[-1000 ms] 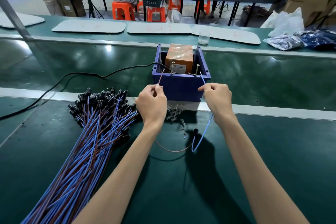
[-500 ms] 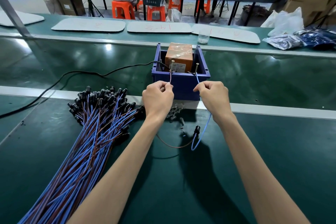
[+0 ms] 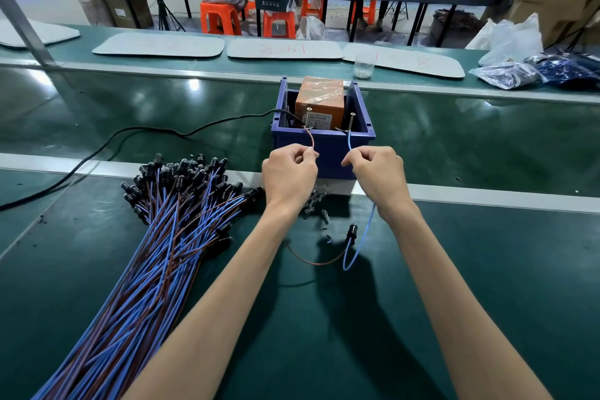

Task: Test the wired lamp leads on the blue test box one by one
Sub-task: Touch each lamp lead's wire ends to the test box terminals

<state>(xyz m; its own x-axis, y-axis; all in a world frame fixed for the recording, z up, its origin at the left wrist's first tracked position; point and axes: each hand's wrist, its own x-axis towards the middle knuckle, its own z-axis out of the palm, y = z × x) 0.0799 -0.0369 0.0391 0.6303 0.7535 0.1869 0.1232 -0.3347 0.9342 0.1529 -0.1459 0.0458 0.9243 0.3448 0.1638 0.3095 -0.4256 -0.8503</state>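
Note:
A blue test box stands on the green bench, holding an orange unit with two upright metal contact screws. My left hand pinches a brown lead whose tip reaches the left screw. My right hand pinches the blue lead, its tip at the right screw. Both wires loop down under my wrists to a black lamp holder lying on the bench. A large bundle of blue and brown wired lamp leads lies to the left.
A black power cable runs left from the box. Small loose parts lie just in front of it. White pads, a clear cup and plastic bags sit on the far bench; a person sits on an orange stool behind.
My left hand moved right, bringing the brown lead's tip to the left screw. My right hand shifted slightly, with the blue lead's tip now at the right screw.

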